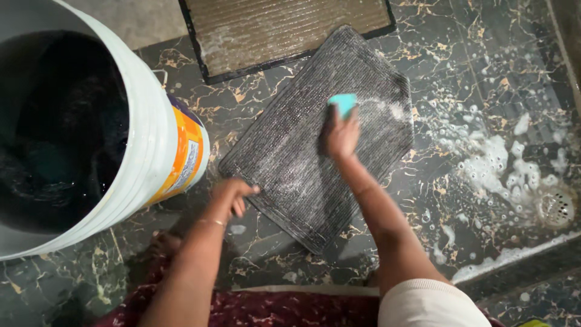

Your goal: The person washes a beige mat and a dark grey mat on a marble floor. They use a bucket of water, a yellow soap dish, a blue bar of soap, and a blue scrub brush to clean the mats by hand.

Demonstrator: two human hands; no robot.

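Nearest the camera, the left hand [233, 194] rests with fingers curled and pressed down on the near left edge of the grey ribbed mat [290, 163], which lies flat and skewed on the wet dark marble floor [278, 254]; it grips nothing, only pins the mat. That hold looks sound and is best kept firm so the mat does not slide on the slick tile. Farther out, the right hand [340, 134] is closed around a teal scrubber [344, 103], pressed to the mat's upper right area, where a pale smear of lather shows. In my judgement, strokes should run along the ribs with even pressure, working across the unlathered lower part as well. To the left stands a large white bucket [163, 139] holding dark water, just beside the mat's corner. Beyond, a brown mat [284, 30] touches or overlaps the grey one's far edge. Suds [502, 163] spread right toward a floor drain [555, 206].
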